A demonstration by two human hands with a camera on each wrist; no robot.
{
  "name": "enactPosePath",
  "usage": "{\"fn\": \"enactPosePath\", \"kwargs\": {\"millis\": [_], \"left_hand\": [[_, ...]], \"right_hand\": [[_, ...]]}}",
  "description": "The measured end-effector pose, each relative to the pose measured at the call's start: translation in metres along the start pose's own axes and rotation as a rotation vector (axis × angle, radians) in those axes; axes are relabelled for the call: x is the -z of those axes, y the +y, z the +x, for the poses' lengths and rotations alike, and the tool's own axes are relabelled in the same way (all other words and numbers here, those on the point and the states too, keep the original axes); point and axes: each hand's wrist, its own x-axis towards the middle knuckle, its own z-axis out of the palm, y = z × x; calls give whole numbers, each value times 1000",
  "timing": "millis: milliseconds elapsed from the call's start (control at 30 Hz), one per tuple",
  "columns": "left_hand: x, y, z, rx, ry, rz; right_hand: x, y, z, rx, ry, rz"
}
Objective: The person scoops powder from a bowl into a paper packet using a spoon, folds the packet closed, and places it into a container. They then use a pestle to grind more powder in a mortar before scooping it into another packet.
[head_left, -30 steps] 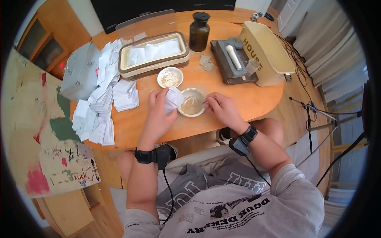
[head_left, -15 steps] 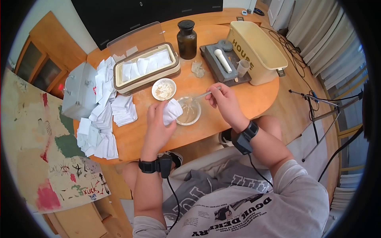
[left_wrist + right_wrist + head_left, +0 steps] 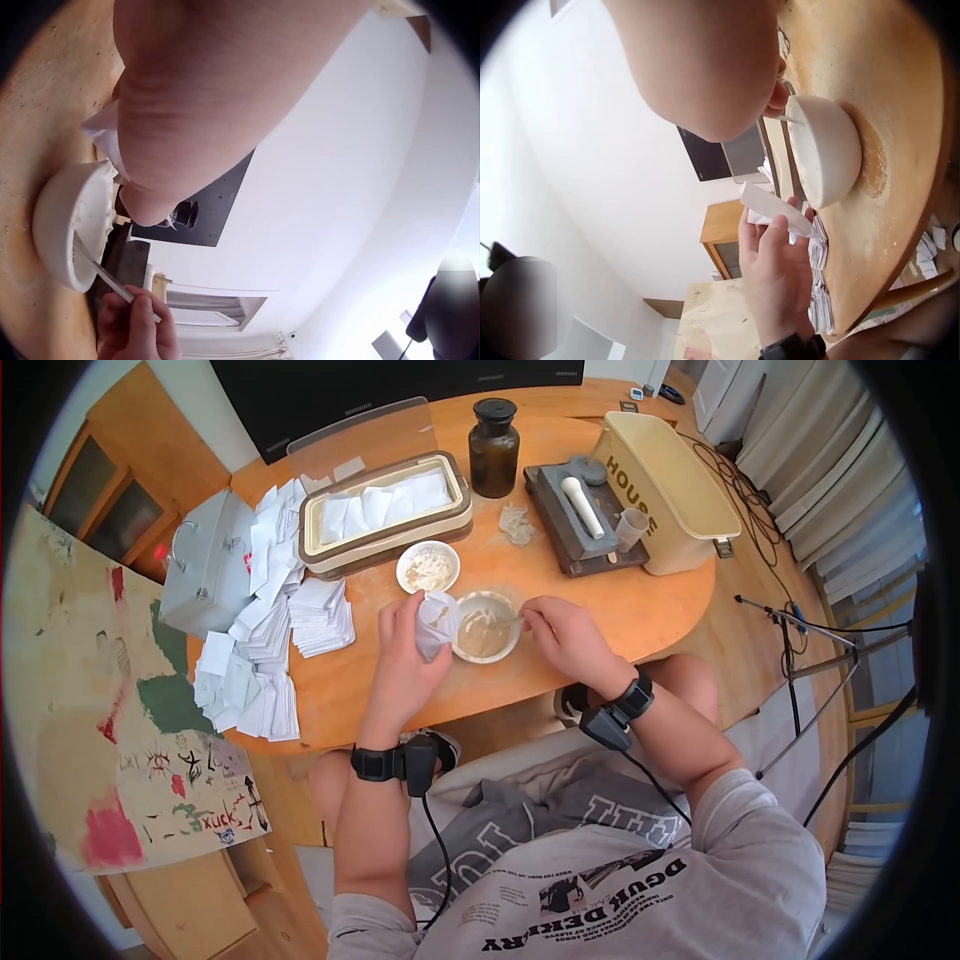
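Observation:
In the head view the left hand [image 3: 408, 665] holds a white paper packet [image 3: 438, 622] between thumb and fingers, its top spread, at the left rim of a white bowl [image 3: 487, 658] of beige paste. The right hand [image 3: 572, 643] pinches a metal spoon [image 3: 508, 622] whose end is in that bowl. The left wrist view shows the spoon [image 3: 105, 276] slanting into the bowl [image 3: 56, 225]. From the right wrist the folded packet [image 3: 769, 206] appears upright-tilted in the left hand [image 3: 774, 277], beside the bowl [image 3: 829, 150].
A smaller bowl of pale powder [image 3: 428, 567] stands behind. Stacked white packets [image 3: 320, 618] lie left, near a metal case [image 3: 205, 565] and a tray-like box [image 3: 385, 545]. Behind are a dark jar [image 3: 494, 450], a dark stand [image 3: 575, 530] and a cream bin [image 3: 680, 500].
The right hand has lowered, bringing the spoon from above the bowl's rim back down into the bowl. The packet in the left hand now shows its top spread wider. The head view has shifted slightly.

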Motion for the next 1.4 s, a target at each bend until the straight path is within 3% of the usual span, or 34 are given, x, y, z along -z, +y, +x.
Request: {"fn": "enactPosePath", "kwargs": {"millis": [133,167,267,333,367,467,533,667,733,833,1000,1067,1100,1233,1300,1367,1400], "left_hand": [[0,-1,-1,-7,-8,2],[0,-1,-1,-6,-13,8],[3,3,-1,32,-37,-2],[3,0,-2,22,-31,3],[2,-1,-2,9,-30,8],[1,-2,-3,4,-22,7],[0,-3,-3,-3,-23,8],[1,0,-2,11,-50,6],[-1,-2,-3,5,-49,13],[-2,-2,-3,-12,-49,29],[-7,-2,-3,-48,-33,67],[-10,0,-2,-46,-52,62],[-10,0,-2,-47,-54,64],[-9,-1,-3,-6,-43,18],[-12,-5,0,11,-24,-15],[-19,-11,5,117,212,-524],[-18,-15,5,116,211,-523]], "right_hand": [[0,-4,-1,-298,-89,260],[1,-4,-1,-298,-90,260],[2,3,2,-228,-13,186],[4,10,2,65,45,-42],[5,10,2,67,43,-42],[5,7,0,-53,-34,6],[2,5,0,-278,-103,262],[-10,12,-2,-409,-95,455],[-12,14,-2,-542,-45,679],[-4,16,3,-568,103,752],[5,-5,12,-411,245,791],[-2,-25,9,-200,134,416],[0,-33,9,-8,81,220],[8,-36,4,77,136,97],[11,-29,6,-52,121,126],[8,-19,7,-32,103,50],[6,-15,7,-14,84,-25]]}}
